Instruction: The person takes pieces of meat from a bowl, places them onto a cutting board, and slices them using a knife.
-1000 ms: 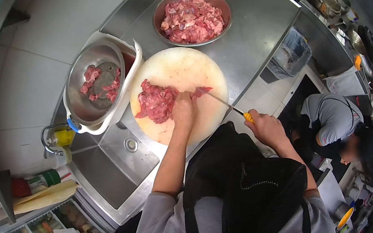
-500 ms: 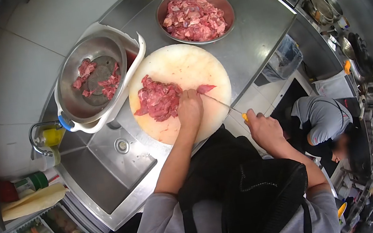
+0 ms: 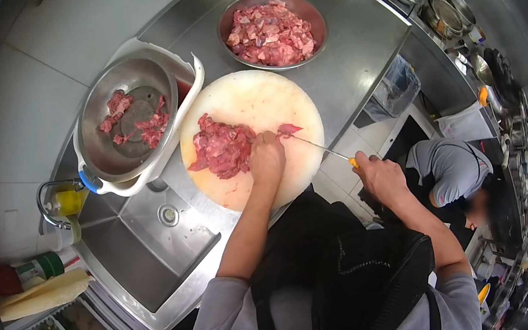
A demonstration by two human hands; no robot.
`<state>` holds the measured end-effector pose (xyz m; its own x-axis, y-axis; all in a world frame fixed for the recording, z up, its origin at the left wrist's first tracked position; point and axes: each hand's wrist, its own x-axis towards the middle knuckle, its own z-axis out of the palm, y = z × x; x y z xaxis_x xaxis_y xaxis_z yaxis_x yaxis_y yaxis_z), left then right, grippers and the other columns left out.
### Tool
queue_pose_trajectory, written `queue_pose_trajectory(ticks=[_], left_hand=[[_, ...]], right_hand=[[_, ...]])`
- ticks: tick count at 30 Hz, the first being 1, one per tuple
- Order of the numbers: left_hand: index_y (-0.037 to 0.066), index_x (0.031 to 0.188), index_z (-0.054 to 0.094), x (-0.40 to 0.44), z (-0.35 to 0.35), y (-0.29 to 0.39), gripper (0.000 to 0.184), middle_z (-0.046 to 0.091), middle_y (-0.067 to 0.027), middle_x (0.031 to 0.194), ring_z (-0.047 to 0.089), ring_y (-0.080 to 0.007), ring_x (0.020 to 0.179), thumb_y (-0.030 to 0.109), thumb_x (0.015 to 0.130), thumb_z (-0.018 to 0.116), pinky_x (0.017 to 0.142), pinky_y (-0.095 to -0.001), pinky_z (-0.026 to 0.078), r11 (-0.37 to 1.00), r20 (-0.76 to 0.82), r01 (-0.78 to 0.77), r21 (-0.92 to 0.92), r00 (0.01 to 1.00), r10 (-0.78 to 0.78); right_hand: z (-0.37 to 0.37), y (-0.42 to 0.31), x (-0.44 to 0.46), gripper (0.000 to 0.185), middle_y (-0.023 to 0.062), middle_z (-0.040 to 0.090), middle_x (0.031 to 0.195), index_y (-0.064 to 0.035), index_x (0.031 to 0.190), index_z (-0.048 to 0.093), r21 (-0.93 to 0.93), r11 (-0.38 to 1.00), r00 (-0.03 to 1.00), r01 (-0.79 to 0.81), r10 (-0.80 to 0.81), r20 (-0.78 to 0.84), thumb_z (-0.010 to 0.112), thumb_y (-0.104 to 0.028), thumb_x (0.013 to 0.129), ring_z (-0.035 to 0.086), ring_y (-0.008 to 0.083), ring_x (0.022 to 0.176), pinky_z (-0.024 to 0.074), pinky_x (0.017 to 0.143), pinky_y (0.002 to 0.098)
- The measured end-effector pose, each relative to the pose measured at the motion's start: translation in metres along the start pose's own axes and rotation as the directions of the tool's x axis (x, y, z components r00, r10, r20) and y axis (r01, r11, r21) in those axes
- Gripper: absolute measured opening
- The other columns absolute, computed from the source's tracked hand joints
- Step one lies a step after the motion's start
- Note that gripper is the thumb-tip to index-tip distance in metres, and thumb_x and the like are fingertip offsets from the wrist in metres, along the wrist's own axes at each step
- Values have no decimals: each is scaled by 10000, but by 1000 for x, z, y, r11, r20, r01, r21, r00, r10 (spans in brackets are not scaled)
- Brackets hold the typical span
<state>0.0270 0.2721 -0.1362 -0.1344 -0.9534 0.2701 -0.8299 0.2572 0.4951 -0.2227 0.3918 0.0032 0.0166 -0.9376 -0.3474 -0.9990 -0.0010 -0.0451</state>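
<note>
Meat lies raw and heaped on the round cutting board. The person's left hand bunches its fingers at the heap's edge; whether they pinch a piece cannot be told. The right hand wraps round the yellow-handled knife, its tip near a small meat strip.

The round cream cutting board has free room along its far side. A heap of raw red meat blocks its left, a thin yellow-handled steel knife crosses its right edge, and a round steel bowl stands beyond.
</note>
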Motion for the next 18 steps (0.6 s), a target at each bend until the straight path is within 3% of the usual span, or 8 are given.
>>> queue_pose_trajectory(ticks=[5,7,11,13,18], left_hand=[[19,969,651,-3,10,-5,122,710,-227,952,714,-447,874,116,974,725,755,-551,587,999,-21,30,-40,999,-31],[16,978,648,-3,10,-6,123,702,-231,944,711,-447,872,110,971,727,758,-547,582,996,-45,17,-83,999,-20],[12,1004,660,-1,5,-6,129,699,-220,959,707,-443,886,113,971,733,769,-537,580,987,3,74,-143,997,-74],[35,1037,685,2,-9,1,128,699,-189,1012,720,-415,945,134,968,728,766,-534,602,968,-81,20,-250,996,-42],[67,1041,710,9,-8,16,142,689,-137,1020,717,-379,965,185,977,754,757,-500,603,991,-51,65,-116,996,-71]], right_hand=[[-6,12,13,333,266,755,937,-84,1209,554,112,993,997,25,-33,68,597,-399,1107,750,501,887,593,795,600],[-9,25,13,387,297,750,921,-70,1235,577,275,961,982,24,-74,175,607,-432,1102,738,525,905,577,815,619],[-15,17,7,415,309,746,926,-59,1256,591,294,955,982,22,-76,172,601,-445,1106,731,539,916,569,827,628],[-21,8,3,411,311,746,933,-57,1243,587,257,966,985,-23,-22,169,594,-446,1110,732,537,925,568,837,629],[-17,5,0,403,289,759,949,-50,1227,578,225,974,989,-10,-24,148,581,-438,1120,736,536,928,577,843,619]])
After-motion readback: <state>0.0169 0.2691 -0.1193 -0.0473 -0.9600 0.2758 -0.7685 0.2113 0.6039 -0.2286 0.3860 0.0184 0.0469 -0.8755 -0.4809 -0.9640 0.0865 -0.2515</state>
